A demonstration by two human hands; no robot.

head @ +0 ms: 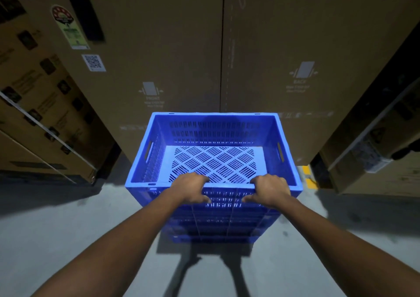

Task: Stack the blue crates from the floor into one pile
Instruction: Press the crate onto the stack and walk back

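Note:
A blue slatted crate (159, 124) sits on top of a pile of blue crates (218, 226) in the middle of the view, its open inside empty. My left hand (193, 188) grips the near rim left of centre, fingers hooked inside and thumb on the outer wall. My right hand (269, 189) grips the same rim right of centre in the same way. The lower crates show only as stacked blue walls beneath my hands; how many there are I cannot tell.
Tall brown cardboard boxes (181, 58) stand close behind the pile. More cartons (41, 119) line the left side and strapped boxes (375, 142) the right. The grey concrete floor (68, 240) lies around and in front of the pile, with a yellow floor marking (308, 176) at the right.

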